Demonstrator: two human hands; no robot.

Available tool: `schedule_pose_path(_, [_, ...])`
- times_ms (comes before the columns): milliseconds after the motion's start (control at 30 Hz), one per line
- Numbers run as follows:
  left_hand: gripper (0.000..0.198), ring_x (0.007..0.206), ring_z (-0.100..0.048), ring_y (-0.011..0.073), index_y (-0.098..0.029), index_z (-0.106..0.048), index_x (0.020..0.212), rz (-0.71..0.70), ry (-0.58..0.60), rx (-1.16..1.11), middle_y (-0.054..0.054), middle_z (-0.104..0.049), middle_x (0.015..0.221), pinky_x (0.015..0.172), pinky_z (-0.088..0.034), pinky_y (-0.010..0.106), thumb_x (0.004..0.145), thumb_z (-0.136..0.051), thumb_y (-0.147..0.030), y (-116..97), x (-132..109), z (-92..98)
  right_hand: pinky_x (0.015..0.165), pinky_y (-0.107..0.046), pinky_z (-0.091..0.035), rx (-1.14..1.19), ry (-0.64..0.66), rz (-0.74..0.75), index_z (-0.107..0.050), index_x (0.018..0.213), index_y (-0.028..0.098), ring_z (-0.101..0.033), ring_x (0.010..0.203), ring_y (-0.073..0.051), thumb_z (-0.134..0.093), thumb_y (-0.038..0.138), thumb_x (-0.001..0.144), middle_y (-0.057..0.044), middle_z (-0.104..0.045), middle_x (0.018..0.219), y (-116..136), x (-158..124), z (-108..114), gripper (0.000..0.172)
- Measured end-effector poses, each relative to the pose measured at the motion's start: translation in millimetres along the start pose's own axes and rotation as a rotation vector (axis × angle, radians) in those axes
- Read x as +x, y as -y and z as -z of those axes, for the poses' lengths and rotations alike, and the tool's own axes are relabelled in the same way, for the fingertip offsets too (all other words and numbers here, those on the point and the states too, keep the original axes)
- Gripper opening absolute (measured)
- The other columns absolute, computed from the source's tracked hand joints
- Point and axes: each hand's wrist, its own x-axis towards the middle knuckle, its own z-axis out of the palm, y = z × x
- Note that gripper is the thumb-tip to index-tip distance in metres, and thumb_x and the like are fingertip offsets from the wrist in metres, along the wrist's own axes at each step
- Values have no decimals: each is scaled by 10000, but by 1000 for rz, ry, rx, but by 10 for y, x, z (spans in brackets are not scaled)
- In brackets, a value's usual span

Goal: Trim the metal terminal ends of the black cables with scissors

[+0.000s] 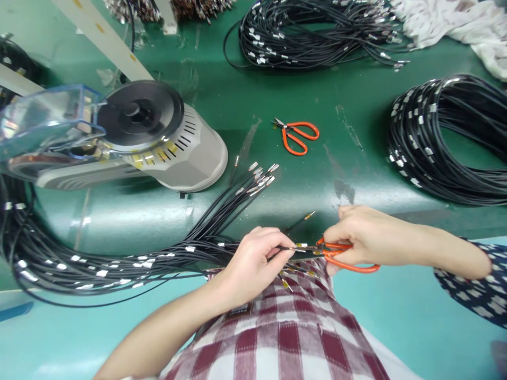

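Note:
My left hand pinches the end of a black cable between thumb and fingers, just above my checked apron. My right hand is closed around orange-handled scissors, whose blades point left at the cable end. A long bundle of black cables with white tags runs from the left to behind my left hand. Several cable ends with yellow tags hang near the apron below the blades. Another group of tagged cable ends fans out on the bench above my left hand.
Second orange-handled scissors lie on the green bench. A grey machine with a black reel stands at the left. Coiled black cables lie at the back and right. A white cloth is at the back right.

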Motion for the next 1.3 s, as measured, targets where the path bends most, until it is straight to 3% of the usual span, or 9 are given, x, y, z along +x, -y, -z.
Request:
schedule_pose_path(100, [109, 612, -529, 116, -189, -696, 823, 3, -9, -18, -25, -607, 664, 625, -395, 245, 890, -623, -146, -20, 13, 17, 539, -270, -227, 123, 63, 9, -508, 538, 207, -356, 498, -108, -584, 371, 883, 65, -426, 431, -22, -12, -1, 390])
schedule_pose_path(167, [105, 602, -519, 114, -188, -695, 825, 8, -9, -24, -26, -603, 665, 616, -390, 243, 893, -623, -154, -31, 23, 28, 568, -270, -253, 117, 12, 17, -538, 561, 210, -363, 494, -108, -583, 397, 885, 63, -462, 441, -25, -23, 6, 377])
schedule_pose_path(400, [118, 590, -499, 110, -186, -691, 814, 32, 0, 11, -46, -541, 614, 623, -370, 242, 874, -616, -117, -37, 35, 13, 664, -323, -249, -183, -196, 101, -500, 556, 199, -196, 462, -99, -562, 331, 869, 58, -504, 447, 68, -61, 32, 345])
schedule_pose_path(567, [113, 608, -503, 109, -184, -693, 832, 68, 17, -6, -42, -556, 634, 645, -373, 243, 880, -607, -128, -42, 36, 9, 667, -357, -217, -367, -274, 137, -523, 584, 196, -231, 446, -100, -560, 310, 882, 40, -573, 478, 120, -78, 17, 322])
schedule_pose_path(767, [115, 607, -484, 106, -180, -700, 840, 77, 16, -6, -47, -517, 618, 649, -367, 239, 877, -606, -127, -49, 10, 18, 646, -374, -186, -476, -244, 127, -536, 596, 191, -309, 426, -108, -592, 309, 865, 16, -609, 492, 170, -97, 41, 299])
schedule_pose_path(967, [111, 596, -474, 106, -173, -713, 833, 75, -11, -14, -46, -495, 605, 638, -365, 240, 870, -616, -133, -60, -8, 7, 642, -381, -177, -471, -205, 116, -538, 609, 185, -280, 428, -103, -572, 288, 884, -4, -605, 498, 189, -102, 49, 296])
schedule_pose_path(1100, [117, 578, -463, 106, -165, -714, 805, 70, -52, -33, -41, -496, 587, 615, -362, 238, 867, -620, -136, -66, -6, -5, 627, -364, -194, -389, -191, 93, -516, 594, 190, -222, 450, -104, -548, 275, 897, 13, -562, 484, 146, -89, 23, 317])
schedule_pose_path(1300, [110, 566, -457, 98, -155, -713, 812, 56, -91, -82, -20, -543, 629, 581, -366, 227, 873, -621, -150, -103, -4, 34, 598, -280, -252, 81, -66, -35, -435, 528, 198, -413, 586, -143, -647, 352, 836, 41, -449, 451, 50, -42, -80, 404])
